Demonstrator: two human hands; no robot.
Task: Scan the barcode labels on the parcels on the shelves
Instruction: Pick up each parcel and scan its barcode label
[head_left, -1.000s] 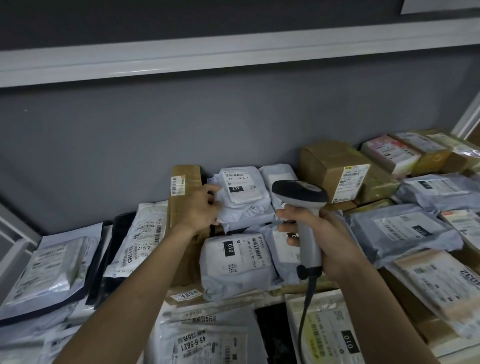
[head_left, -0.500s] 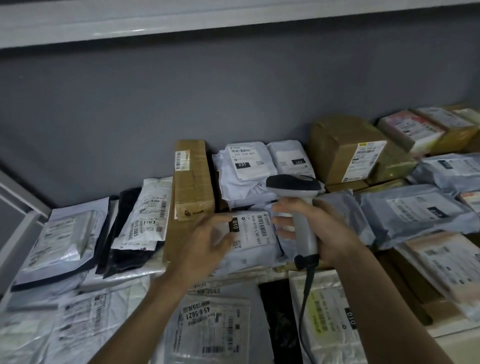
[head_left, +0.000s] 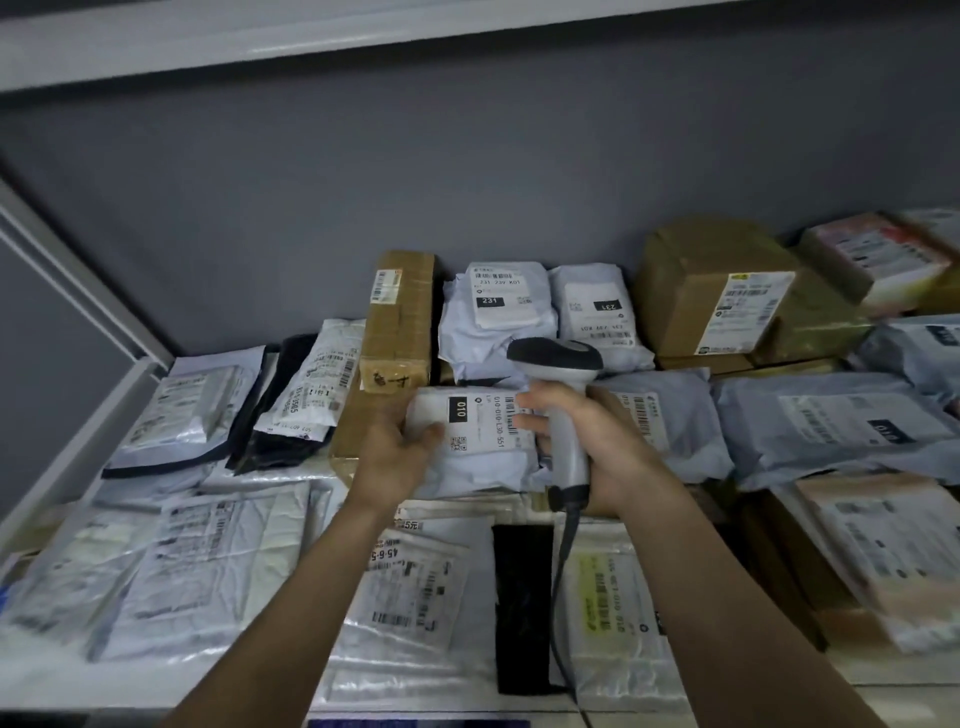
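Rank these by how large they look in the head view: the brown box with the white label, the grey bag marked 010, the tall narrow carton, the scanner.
1. Brown box
2. Bag marked 010, partly hidden by both hands, so 1 and 2 are unsure
3. Narrow carton
4. Scanner

A matte dark grey back wall (head_left: 467, 171) fills the space between a pale shelf board (head_left: 260, 39) overhead and the white shelf (head_left: 78, 452) below, whose angled white frame rail (head_left: 78, 275) runs along the left under dim light.
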